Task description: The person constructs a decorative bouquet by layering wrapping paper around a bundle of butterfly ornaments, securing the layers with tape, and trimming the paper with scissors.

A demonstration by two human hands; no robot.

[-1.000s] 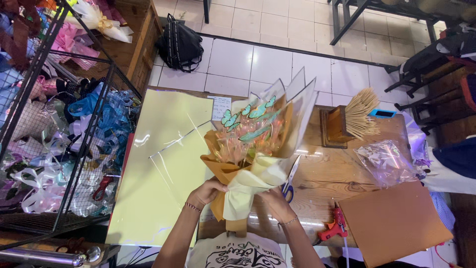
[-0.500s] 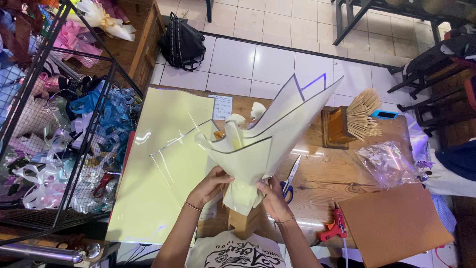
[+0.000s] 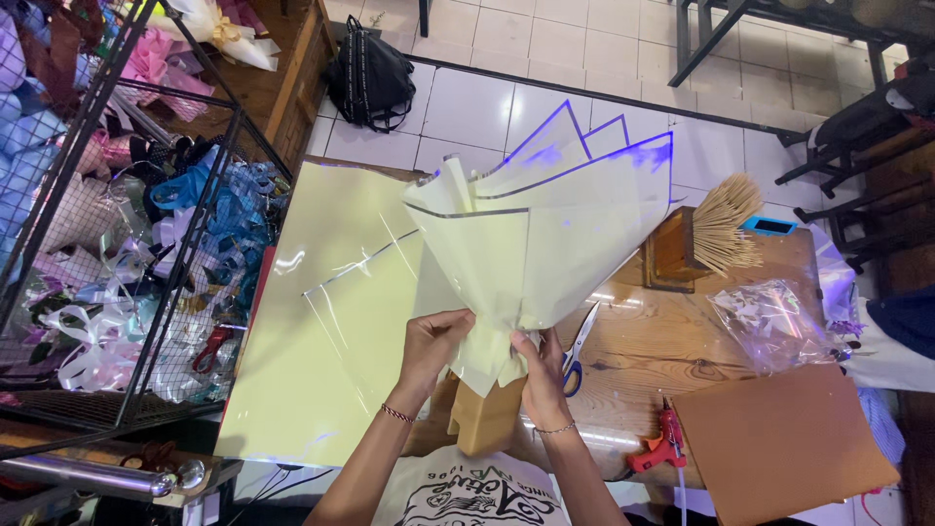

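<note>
White floor tiles run behind a wooden table (image 3: 662, 341), and over it I see both hands gripping a pale yellow wrapped bouquet (image 3: 545, 244). My left hand (image 3: 433, 343) is closed around the gathered neck of the wrap from one side; my right hand (image 3: 539, 375) is clamped on the same neck from the other side, fingers curled into the paper. The bouquet's long axis runs from that pinched neck up and away from me, tilted slightly toward the right, with the open fan of sheets pointing at the floor beyond the table's far edge and the narrow stem end pointing back at my chest. I see only its back; what is inside is hidden. Just beside the neck, on the right-hand side, lie blue-handled scissors (image 3: 577, 353). A flat stack of yellow sheets (image 3: 321, 341) spreads on the bouquet's other side. Farther right of the bouquet stands a wooden holder of skewers (image 3: 701, 239).
</note>
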